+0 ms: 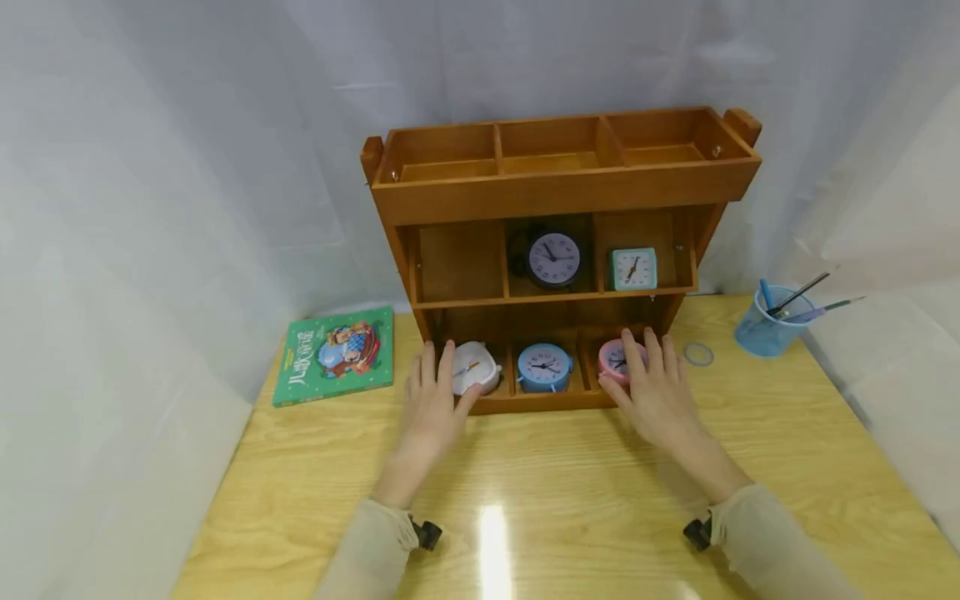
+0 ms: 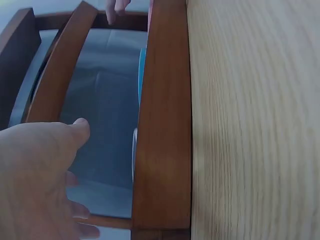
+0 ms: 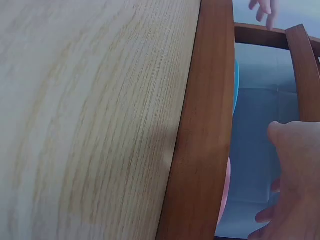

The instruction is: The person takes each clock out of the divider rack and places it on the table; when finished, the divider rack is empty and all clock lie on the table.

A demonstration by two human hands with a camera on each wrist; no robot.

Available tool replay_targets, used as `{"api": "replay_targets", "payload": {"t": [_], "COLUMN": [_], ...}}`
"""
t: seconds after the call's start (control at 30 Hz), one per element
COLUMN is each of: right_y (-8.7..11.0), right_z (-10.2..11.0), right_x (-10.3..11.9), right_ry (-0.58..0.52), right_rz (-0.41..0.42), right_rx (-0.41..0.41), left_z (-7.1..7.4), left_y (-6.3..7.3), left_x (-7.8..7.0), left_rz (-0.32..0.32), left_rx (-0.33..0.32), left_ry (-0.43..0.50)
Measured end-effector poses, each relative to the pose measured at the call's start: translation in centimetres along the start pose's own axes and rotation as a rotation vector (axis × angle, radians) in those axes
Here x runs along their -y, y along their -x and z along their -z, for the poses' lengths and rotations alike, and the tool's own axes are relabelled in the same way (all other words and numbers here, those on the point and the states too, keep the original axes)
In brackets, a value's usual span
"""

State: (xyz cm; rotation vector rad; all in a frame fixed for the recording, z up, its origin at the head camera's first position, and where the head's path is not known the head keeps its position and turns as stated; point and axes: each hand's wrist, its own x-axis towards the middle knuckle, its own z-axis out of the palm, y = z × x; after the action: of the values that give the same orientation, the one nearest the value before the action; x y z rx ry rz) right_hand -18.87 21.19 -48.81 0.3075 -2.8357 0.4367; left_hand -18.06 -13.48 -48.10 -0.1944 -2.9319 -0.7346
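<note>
A brown wooden shelf rack (image 1: 564, 193) stands at the back of the table. In the bottom tier are a white alarm clock (image 1: 480, 367), a blue alarm clock (image 1: 544, 367) and a pink alarm clock (image 1: 612, 358). My left hand (image 1: 433, 408) is at the left end of that tier, its fingers extended beside the white clock. Over the pink clock, partly covering it, my right hand (image 1: 660, 396) spreads its fingers. Both wrist views show each hand with thumb and fingers apart; whether either touches a clock is hard to tell.
A black round clock (image 1: 554, 258) and a small teal square clock (image 1: 633, 269) sit on the middle tier. Left lies a green book (image 1: 333, 357). On the right are a blue mesh pen cup (image 1: 768, 329) and a pale ring (image 1: 698, 354).
</note>
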Motion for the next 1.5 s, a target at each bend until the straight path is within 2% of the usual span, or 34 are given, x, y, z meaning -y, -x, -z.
{"api": "replay_targets", "payload": {"t": [0.3, 0.5, 0.73, 0.9, 1.1, 1.23, 1.33, 1.5], "right_y": [-0.8, -1.2, -1.5, -1.9, -2.5, -3.1, -3.5, -3.9], "right_z": [-0.3, -0.4, -1.0, -1.4, -1.3, -1.0, -0.9, -0.8], "right_x": [-0.2, -0.4, -0.6, -0.5, -0.4, -0.4, -0.5, -0.6], "right_ry": [-0.032, -0.034, -0.077, -0.095, -0.103, -0.091, -0.098, -0.107], "right_rz": [-0.013, -0.029, -0.033, -0.033, -0.067, -0.089, -0.121, -0.200], "right_rx": [0.025, 0.055, 0.092, 0.103, 0.159, 0.201, 0.223, 0.248], "left_z": [1.0, 1.4, 1.3, 1.5, 2.1, 2.6, 2.8, 2.5], "left_y": [-1.5, -2.5, -3.3, -3.8, -4.5, -4.8, -4.9, -4.7], "left_x": [2.1, 3.1, 4.3, 5.1, 6.0, 6.4, 6.5, 6.5], "left_rz": [0.110, 0.146, 0.200, 0.227, 0.238, 0.294, 0.329, 0.318], "left_rx": [0.106, 0.129, 0.143, 0.177, 0.231, 0.306, 0.339, 0.318], "left_ry": [0.121, 0.156, 0.267, 0.302, 0.382, 0.494, 0.553, 0.554]}}
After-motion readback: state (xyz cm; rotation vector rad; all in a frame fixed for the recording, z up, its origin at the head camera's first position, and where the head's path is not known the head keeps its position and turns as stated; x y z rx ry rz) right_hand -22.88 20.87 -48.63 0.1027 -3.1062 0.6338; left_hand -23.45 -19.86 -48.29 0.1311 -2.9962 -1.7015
